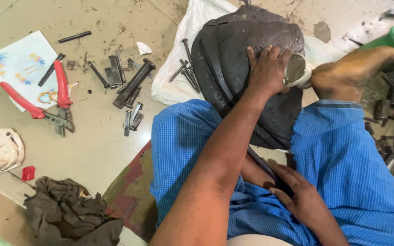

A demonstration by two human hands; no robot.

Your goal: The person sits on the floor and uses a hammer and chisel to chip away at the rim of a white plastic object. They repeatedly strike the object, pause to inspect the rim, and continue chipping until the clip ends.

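We're looking down at a scuffed, dusty tiled floor (92,150) lying pale under flat, even light; a worn reddish mat (133,182) is sitting on it, and grime is speckling the tiles.

Person, seated, seen from above.
Garment: blue cloth (343,168) with a fine check of thin pale lines, draped over both legs in soft folds; a plain darker hem band runs along its far edge, nearest the bare foot (352,73).
Arms: bare, no sleeves in view.
Left hand (267,68): bare, no ring, watch or glove.
Right hand (299,196): bare, likewise unadorned, lying against the blue cloth.
Foot: no shoe or sock, beyond the cloth's hem.
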